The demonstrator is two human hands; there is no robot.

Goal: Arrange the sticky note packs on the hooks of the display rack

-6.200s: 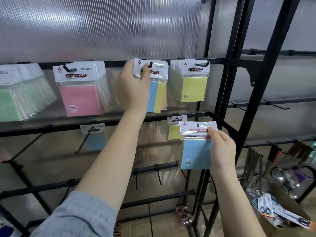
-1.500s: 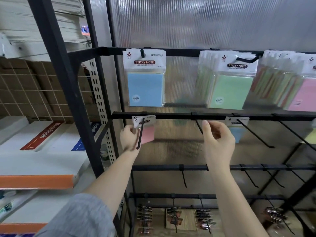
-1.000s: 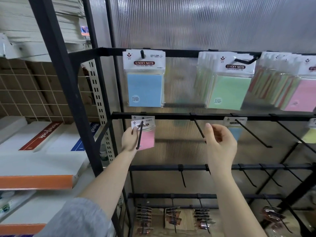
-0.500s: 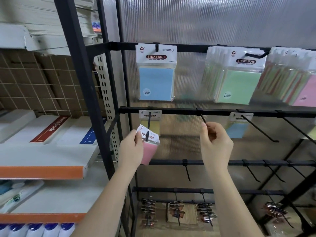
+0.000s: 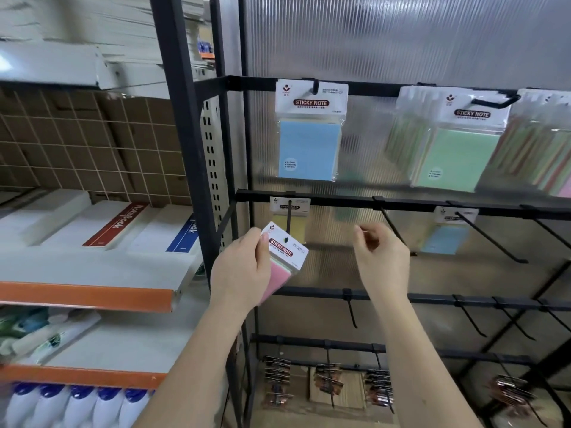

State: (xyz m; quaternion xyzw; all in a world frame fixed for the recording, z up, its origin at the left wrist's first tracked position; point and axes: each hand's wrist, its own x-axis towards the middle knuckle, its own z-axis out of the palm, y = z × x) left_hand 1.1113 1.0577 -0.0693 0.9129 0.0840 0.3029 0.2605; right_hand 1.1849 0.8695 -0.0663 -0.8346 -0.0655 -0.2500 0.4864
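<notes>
My left hand (image 5: 241,273) grips a pink sticky note pack (image 5: 285,254) by its left edge and holds it tilted, just below the tip of the leftmost second-row hook (image 5: 289,217). A small yellow pack (image 5: 295,225) hangs at the back of that hook. My right hand (image 5: 381,257) is raised beside the neighbouring bare hook (image 5: 392,223), with its fingers loosely curled and nothing in them. On the top row hang a blue pack (image 5: 309,149), a bunch of green packs (image 5: 448,156) and more packs at the right edge. A small blue pack (image 5: 446,239) hangs on the second row.
The black display rack (image 5: 340,200) has several bare hooks on its second and third rows. Binder clip cards (image 5: 278,378) hang at the bottom. To the left stands a shelf unit (image 5: 86,295) with notebook boxes and white bottles (image 5: 77,406).
My left hand has drawn the pink pack forward along the hook and down past its tip, tilting it. My right hand has stayed near the bare hook. The view has swung left.
</notes>
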